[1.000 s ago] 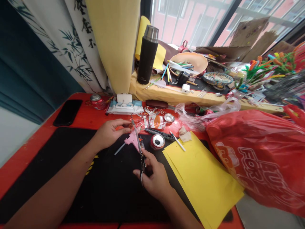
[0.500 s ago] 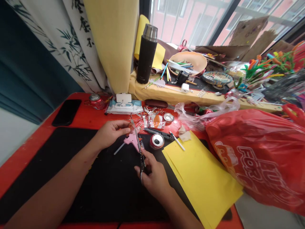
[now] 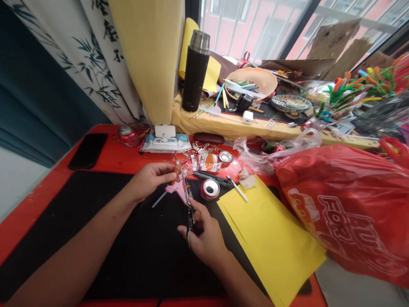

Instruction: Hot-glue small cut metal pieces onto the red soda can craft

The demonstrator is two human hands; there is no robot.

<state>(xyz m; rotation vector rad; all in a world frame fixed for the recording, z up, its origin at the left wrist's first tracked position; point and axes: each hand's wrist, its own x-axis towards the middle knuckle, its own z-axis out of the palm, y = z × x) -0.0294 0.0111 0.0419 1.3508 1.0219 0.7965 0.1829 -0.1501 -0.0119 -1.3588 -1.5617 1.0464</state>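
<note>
Left hand [image 3: 151, 180]: fingers pinched on small orange piece [image 3: 175, 172] | Right hand [image 3: 206, 233]: fingers curled round scissors [image 3: 190, 214] | Pink tool [image 3: 179, 191]: black mat [image 3: 143, 260], far edge

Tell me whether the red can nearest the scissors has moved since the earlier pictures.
No. The red can sits at the same spot on the black mat, beside the box cutter.

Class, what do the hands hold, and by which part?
The right hand holds the scissors by their handles. The left hand pinches a small orange piece; exactly where is unclear.
</note>
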